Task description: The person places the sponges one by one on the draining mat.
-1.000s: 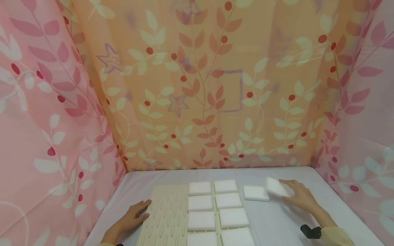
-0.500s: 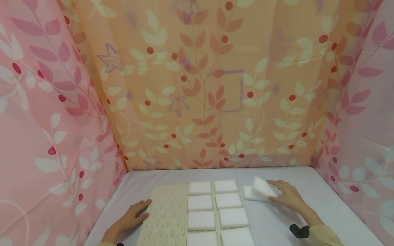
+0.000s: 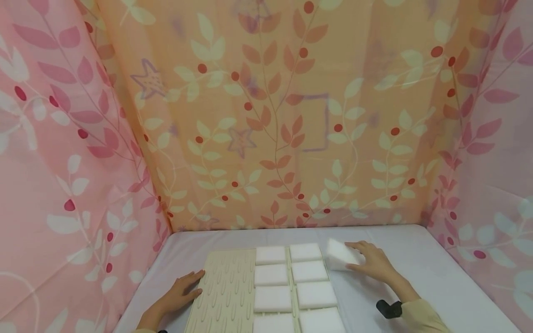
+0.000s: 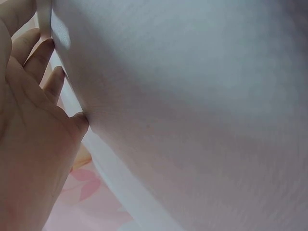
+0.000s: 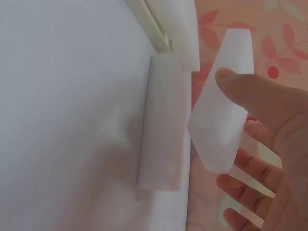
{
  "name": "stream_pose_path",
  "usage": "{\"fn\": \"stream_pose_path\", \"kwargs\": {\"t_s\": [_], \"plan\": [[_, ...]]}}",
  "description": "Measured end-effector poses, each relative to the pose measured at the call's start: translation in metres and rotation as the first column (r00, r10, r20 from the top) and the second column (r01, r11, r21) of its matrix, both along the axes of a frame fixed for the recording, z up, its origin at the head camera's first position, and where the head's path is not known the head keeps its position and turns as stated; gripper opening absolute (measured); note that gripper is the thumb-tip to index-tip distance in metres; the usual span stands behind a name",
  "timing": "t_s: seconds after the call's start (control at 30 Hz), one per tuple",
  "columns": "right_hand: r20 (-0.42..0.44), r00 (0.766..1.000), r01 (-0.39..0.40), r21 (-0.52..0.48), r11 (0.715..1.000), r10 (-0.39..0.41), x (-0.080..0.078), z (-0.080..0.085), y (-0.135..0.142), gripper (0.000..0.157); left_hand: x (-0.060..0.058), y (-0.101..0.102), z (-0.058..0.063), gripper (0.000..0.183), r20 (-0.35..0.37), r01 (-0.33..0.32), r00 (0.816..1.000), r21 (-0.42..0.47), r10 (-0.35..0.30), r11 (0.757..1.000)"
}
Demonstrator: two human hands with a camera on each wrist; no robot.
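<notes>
My right hand [image 3: 374,262] pinches a white sponge block [image 5: 224,108] between thumb and fingers, tilted above the table just right of the cream board. Beneath it a second white sponge block [image 5: 162,125] lies on the table close to the board's edge; in the head view the held one largely covers it. The cream board [image 3: 222,286] has raised oval ridges on its left part. Two columns of white sponge blocks [image 3: 272,298] lie flat on its right part. My left hand [image 3: 178,293] rests at the board's left edge with relaxed fingers, holding nothing.
A white cloth [image 3: 391,238] covers the table. Floral curtains [image 3: 275,115] stand behind it and on both sides. A black wrist mount [image 3: 389,309] sits by the right sleeve. The board runs out of view at the bottom.
My right hand has moved left with the sponge block, bringing it over the block on the table beside the board. The left hand and the board have stayed in place.
</notes>
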State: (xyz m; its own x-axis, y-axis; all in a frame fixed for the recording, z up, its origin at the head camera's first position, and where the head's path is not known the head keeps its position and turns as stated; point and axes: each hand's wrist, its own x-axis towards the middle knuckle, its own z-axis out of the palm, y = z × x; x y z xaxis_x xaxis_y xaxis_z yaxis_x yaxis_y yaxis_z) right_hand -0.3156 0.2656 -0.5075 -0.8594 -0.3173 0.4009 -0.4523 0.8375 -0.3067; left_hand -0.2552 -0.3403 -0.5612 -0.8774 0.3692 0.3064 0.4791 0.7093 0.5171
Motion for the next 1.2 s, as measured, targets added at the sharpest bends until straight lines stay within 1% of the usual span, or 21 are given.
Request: {"fn": "stream_pose_path", "kwargs": {"t_s": [0.13,0.23,0.33,0.4,0.57,0.7,0.83,1.07,1.2], "plan": [[0.007,1.000,-0.016,-0.003,1.000,0.016,-0.003,0.001,-0.012,0.067,-0.001,0.000,0.000,0.051,-0.027,0.005,1.000,0.001,-0.005,1.000],[0.009,0.999,-0.032,-0.013,0.999,0.032,-0.005,0.003,-0.024,0.066,-0.001,0.000,0.001,0.051,-0.015,-0.003,1.000,-0.008,0.003,1.000],[0.004,0.999,-0.051,-0.023,0.998,0.052,-0.006,0.007,-0.036,0.065,-0.002,0.000,0.003,0.053,0.017,-0.014,1.000,-0.007,0.014,1.000],[0.000,0.998,-0.068,-0.032,0.997,0.068,-0.006,0.009,-0.045,0.064,-0.002,0.000,0.004,0.053,0.018,-0.017,1.000,-0.021,0.017,1.000],[-0.009,0.994,-0.112,-0.043,0.993,0.112,-0.006,0.012,-0.065,0.063,-0.002,0.000,0.005,0.053,0.022,-0.030,0.999,-0.024,0.030,0.999],[0.009,0.989,-0.145,-0.043,0.989,0.145,-0.004,0.014,-0.081,0.062,-0.002,0.000,0.004,0.054,0.046,-0.038,0.998,-0.017,0.038,0.999],[0.025,0.983,-0.180,-0.030,0.983,0.181,0.002,0.014,-0.097,0.060,-0.003,-0.001,0.001,0.054,0.063,-0.031,0.998,0.001,0.031,1.000],[0.010,0.961,-0.277,-0.013,0.961,0.277,0.009,0.013,-0.128,0.060,-0.002,-0.001,-0.003,0.054,0.077,-0.030,0.997,-0.008,0.030,1.000],[0.006,0.953,-0.304,-0.004,0.953,0.304,0.012,0.015,-0.144,0.059,-0.002,-0.002,-0.004,0.055,0.085,-0.023,0.996,-0.006,0.023,1.000]]}}
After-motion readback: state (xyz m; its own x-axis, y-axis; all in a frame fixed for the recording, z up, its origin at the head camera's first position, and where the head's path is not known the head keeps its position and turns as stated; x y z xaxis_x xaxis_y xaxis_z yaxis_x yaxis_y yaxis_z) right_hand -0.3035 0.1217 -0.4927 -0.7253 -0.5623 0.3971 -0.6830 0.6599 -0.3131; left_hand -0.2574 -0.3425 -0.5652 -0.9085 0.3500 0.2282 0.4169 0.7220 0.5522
